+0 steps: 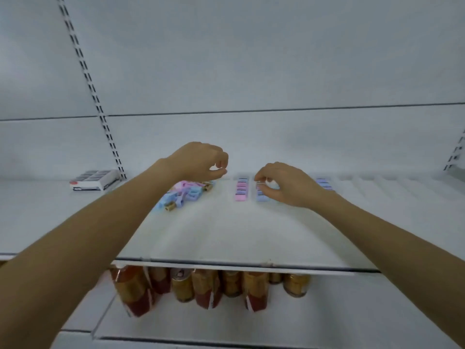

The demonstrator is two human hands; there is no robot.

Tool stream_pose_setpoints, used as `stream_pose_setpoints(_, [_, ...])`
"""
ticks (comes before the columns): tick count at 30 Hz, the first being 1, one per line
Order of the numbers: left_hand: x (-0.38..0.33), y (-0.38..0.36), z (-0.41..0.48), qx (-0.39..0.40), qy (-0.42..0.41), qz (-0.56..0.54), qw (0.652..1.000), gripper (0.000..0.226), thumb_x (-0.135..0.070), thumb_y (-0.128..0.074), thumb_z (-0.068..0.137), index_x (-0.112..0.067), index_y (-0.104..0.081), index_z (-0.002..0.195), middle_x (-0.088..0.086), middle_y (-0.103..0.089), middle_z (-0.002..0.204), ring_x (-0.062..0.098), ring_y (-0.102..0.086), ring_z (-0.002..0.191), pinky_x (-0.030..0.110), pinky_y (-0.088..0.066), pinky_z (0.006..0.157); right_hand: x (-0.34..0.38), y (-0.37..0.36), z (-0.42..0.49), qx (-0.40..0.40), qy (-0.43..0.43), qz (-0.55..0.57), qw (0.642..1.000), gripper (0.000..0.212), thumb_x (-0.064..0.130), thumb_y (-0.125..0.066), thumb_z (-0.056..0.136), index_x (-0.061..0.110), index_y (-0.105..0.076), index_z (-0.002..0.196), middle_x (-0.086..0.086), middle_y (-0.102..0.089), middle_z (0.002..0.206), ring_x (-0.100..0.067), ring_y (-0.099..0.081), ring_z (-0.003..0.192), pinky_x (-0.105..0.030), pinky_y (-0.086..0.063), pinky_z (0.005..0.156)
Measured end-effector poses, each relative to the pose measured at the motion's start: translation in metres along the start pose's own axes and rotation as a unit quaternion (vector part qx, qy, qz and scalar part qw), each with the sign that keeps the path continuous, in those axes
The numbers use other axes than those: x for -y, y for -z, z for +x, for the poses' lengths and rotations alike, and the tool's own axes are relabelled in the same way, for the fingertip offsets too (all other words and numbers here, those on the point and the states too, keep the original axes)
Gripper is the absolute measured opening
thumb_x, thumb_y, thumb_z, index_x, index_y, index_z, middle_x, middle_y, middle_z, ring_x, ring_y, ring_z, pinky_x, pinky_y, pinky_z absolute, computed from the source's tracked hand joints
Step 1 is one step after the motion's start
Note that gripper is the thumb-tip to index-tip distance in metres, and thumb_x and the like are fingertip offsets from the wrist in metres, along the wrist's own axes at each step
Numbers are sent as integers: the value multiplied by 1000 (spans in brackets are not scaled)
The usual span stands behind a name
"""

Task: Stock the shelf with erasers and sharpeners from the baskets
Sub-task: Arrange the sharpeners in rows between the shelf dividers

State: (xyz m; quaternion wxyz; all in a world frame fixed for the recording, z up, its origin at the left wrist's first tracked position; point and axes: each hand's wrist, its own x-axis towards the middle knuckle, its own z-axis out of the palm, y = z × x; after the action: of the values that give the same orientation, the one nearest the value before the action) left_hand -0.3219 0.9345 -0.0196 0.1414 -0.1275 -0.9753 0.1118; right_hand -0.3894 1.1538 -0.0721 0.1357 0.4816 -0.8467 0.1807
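The right fingers (260, 181) were curled down, their tips on the far part of the blue row of erasers (263, 196), with the thumb drawn in against them so that they pinched at an eraser there. Just left of those fingertips, apart from the blue row by a narrow strip of bare shelf, lay the pink row of erasers (241, 190), running away from the person. Behind the right hand (286, 185), past its wrist, a purple row of erasers (324, 183) showed, well apart from the fingers.

The left fingers (222, 159) were curled under, forefinger and thumb brought tip to tip above the shelf; whether anything small sat between them could not be told. The left hand (198, 159) hung clear of the surface. Below and a little to the left of its fingertips lay a loose heap of sharpeners (187, 193) in pink, blue and purple, with a few brass-coloured ones at its edges, partly hidden by the forearm.

Further left of the left fingers, near the back wall, stood a white box (94, 181) by a slotted rail (83, 66). All of this rested on the white shelf (226, 235). Below its front edge, nearer than both hands, bottles and cans (206, 285) stood on a lower shelf
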Motion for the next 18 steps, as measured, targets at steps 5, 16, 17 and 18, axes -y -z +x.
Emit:
stream_pose_setpoints(5, [38, 25, -52, 26, 27, 2, 999, 23, -34, -47, 92, -22, -59, 108, -8, -62, 104, 12, -56, 95, 28, -44, 77, 67, -14, 27, 18, 16, 20, 1000, 23, 26, -51, 90, 21, -58, 111, 7, -60, 99, -12, -55, 82, -24, -39, 71])
stream_pose_setpoints(16, [101, 15, -135, 97, 88, -63, 989, 15, -29, -53, 89, -25, -58, 102, -13, -59, 95, 6, -49, 85, 26, -40, 74, 136, -53, 65, 125, 19, 2, 992, 28, 23, -49, 90, 21, -54, 117, 6, -55, 96, -12, -51, 81, -26, -42, 74])
stream_pose_setpoints(17, [104, 10, -137, 109, 90, -75, 987, 15, -28, -55, 88, -25, -59, 102, -13, -59, 96, 6, -50, 84, 26, -41, 75, 139, -56, 69, 130, 22, -2, 991, 27, 22, -49, 90, 20, -55, 116, 6, -55, 97, -12, -51, 82, -24, -39, 73])
stream_pose_setpoints(18, [105, 4, -138, 121, 89, -83, 985, 14, -28, -56, 88, -24, -59, 101, -13, -60, 98, 6, -50, 84, 26, -43, 76, 141, -59, 74, 135, 25, -3, 991, 26, 22, -50, 90, 19, -56, 115, 6, -54, 97, -11, -49, 83, -23, -38, 73])
